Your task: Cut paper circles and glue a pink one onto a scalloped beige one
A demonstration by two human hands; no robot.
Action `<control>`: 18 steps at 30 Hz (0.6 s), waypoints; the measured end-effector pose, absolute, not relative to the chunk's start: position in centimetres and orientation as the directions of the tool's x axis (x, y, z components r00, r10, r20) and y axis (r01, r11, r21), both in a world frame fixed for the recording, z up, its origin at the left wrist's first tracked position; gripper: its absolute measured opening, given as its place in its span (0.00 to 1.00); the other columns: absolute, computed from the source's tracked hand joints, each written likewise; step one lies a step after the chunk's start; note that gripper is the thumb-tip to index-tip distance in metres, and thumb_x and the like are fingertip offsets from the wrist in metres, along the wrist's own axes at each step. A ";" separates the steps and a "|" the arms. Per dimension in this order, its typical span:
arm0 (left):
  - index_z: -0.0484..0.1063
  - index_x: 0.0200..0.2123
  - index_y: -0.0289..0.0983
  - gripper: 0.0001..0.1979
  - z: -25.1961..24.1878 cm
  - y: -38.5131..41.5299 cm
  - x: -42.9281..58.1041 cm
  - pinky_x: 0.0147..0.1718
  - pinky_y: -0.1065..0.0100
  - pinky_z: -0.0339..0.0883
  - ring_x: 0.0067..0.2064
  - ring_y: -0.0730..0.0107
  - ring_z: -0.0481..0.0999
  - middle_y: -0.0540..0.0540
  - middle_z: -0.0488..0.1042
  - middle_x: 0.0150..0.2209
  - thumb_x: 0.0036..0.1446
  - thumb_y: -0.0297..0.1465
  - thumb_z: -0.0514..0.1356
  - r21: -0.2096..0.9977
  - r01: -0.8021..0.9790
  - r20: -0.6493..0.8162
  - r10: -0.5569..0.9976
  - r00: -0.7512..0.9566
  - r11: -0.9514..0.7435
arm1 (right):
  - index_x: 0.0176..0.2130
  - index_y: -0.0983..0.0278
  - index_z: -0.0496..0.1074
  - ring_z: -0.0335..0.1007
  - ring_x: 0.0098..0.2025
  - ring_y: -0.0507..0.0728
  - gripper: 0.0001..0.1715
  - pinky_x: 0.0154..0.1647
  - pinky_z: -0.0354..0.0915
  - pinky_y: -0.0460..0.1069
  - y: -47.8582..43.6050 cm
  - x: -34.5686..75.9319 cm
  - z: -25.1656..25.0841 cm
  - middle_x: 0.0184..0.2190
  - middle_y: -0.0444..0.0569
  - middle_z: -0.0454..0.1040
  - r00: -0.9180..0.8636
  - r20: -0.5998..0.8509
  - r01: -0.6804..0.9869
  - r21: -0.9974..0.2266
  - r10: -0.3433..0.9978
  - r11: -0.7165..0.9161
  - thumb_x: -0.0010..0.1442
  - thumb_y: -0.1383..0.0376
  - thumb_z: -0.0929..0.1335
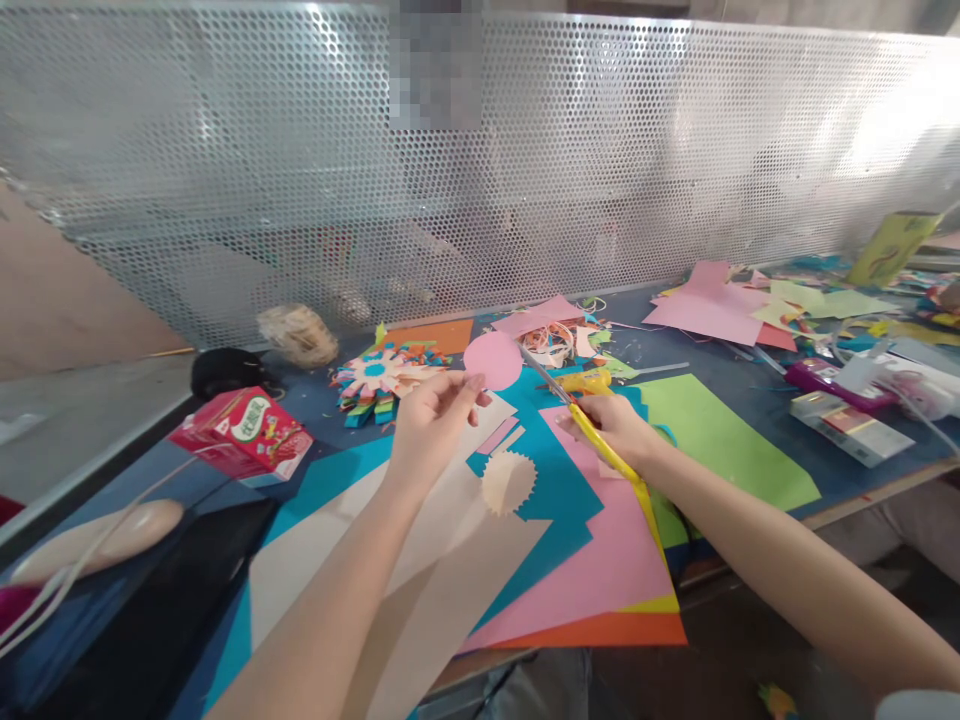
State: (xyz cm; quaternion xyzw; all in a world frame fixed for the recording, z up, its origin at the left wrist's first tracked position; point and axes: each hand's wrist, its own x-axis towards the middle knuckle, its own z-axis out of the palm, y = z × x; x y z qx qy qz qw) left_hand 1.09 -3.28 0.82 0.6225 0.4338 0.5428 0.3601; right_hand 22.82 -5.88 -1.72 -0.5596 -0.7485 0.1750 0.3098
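Two hands over paper-strewn table (720, 395). Left hand (431, 415) pinches pink paper disc (493, 360) (held above blue sheet (559, 480)). Right hand (619, 425) grips yellow-handled scissors (592, 435), blades beside disc edge.

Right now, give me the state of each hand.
Left hand: closed on the pink paper circle.
Right hand: closed on the yellow scissors.
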 end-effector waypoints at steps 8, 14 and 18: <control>0.68 0.21 0.37 0.12 1.5 -3.9 1.1 0.26 0.71 0.64 0.22 0.74 0.67 0.49 0.72 0.22 0.53 0.36 0.59 0.826 0.356 0.413 0.899 0.145 -0.437 | 0.19 0.60 0.52 0.50 0.20 0.49 0.26 0.20 0.46 0.46 -6.1 22.8 -1.3 0.17 0.39 0.52 -0.195 0.202 0.725 -0.629 0.960 0.280 0.58 0.47 0.61; 0.68 0.21 0.38 0.12 1.5 -3.8 1.1 0.24 0.71 0.64 0.21 0.73 0.67 0.49 0.71 0.21 0.53 0.37 0.60 0.830 0.343 0.414 0.898 0.152 -0.441 | 0.19 0.60 0.54 0.50 0.20 0.49 0.28 0.20 0.45 0.46 -6.1 22.9 -1.1 0.17 0.39 0.53 -0.192 0.197 0.726 -0.630 0.961 0.274 0.57 0.44 0.62; 0.70 0.24 0.37 0.11 1.4 -3.8 1.1 0.23 0.71 0.64 0.21 0.75 0.66 0.49 0.72 0.23 0.52 0.38 0.61 0.866 0.260 0.415 0.904 0.101 -0.426 | 0.18 0.61 0.54 0.51 0.19 0.49 0.29 0.20 0.45 0.46 -6.1 23.0 -1.2 0.16 0.40 0.53 -0.191 0.213 0.726 -0.626 0.958 0.284 0.58 0.44 0.62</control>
